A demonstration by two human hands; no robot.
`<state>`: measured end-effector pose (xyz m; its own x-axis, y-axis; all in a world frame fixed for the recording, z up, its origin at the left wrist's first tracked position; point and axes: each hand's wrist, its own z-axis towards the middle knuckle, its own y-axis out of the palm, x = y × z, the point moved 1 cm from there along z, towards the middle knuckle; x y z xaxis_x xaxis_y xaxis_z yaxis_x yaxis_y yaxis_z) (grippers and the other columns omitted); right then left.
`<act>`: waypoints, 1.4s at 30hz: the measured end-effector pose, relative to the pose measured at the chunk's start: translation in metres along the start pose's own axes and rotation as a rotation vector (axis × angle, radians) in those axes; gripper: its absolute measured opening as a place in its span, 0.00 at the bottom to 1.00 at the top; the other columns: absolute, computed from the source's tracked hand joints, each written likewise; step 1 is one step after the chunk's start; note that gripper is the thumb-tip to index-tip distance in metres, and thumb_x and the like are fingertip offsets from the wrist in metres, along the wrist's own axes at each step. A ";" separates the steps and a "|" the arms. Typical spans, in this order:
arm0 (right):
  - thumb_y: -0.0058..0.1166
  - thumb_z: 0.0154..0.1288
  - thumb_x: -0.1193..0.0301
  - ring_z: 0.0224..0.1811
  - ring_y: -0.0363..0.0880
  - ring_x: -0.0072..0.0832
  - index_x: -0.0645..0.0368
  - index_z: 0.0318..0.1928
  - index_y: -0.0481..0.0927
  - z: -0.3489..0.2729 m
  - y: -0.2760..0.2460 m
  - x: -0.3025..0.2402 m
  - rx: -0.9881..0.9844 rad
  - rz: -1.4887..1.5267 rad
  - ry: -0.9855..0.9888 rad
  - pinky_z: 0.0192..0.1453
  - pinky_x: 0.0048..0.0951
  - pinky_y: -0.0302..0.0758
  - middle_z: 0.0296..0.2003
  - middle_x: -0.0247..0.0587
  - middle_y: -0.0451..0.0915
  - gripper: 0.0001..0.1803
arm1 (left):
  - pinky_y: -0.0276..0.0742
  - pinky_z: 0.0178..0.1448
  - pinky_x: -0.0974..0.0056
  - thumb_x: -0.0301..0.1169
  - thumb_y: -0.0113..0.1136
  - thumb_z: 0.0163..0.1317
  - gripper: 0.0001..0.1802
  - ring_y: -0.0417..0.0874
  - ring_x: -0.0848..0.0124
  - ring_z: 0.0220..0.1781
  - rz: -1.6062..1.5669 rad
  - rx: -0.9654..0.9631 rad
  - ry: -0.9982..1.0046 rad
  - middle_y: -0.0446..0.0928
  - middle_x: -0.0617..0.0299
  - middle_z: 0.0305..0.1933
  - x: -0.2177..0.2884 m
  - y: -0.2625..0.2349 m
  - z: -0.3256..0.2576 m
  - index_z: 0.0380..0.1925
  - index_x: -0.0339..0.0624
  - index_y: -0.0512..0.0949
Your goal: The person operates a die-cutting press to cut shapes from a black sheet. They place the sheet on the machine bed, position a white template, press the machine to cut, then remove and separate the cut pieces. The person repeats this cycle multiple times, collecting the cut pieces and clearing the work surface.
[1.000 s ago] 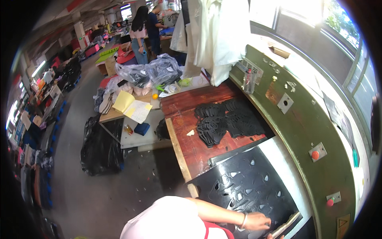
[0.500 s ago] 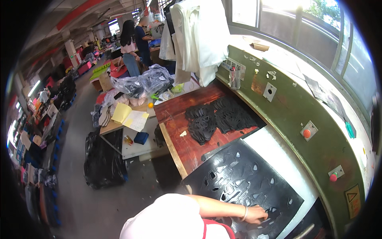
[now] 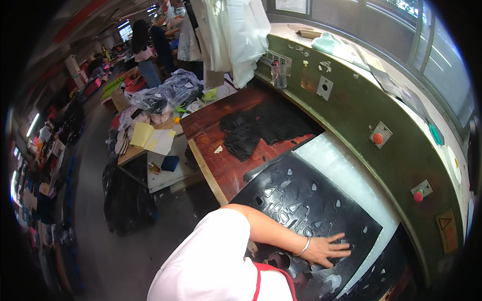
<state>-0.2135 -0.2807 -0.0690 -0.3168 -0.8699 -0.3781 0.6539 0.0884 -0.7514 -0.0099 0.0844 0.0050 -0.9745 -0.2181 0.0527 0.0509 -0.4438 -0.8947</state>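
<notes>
Holding nothing in its splayed grip, the unseen right hand's being untellable, the left hand [image 3: 320, 251] rests on the black sheet [image 3: 329, 215], which bares the pale board [image 3: 346, 173] along its right edge and could tear if snagged at a cutout [image 3: 315, 186].

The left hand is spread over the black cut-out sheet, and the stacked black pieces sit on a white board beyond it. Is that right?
Not quite: the head view shows the stacked black pieces on a red board, not a white one. The left hand is indeed spread over the black cut-out sheet.
</notes>
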 end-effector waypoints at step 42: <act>0.60 0.59 0.55 0.64 0.64 0.56 0.66 0.50 0.79 -0.038 0.032 -0.292 -0.372 0.117 -0.210 0.63 0.49 0.65 0.58 0.53 0.74 0.27 | 0.66 0.22 0.76 0.37 0.52 0.72 0.14 0.72 0.81 0.19 -0.751 0.596 -0.438 0.76 0.67 0.23 -0.210 -0.205 0.113 0.39 0.38 0.80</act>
<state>-0.1260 -0.0058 -0.0035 -0.0840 -0.9198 -0.3834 0.3734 0.3277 -0.8679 0.2086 0.1229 0.2278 -0.6421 0.0482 0.7651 -0.3186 -0.9245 -0.2092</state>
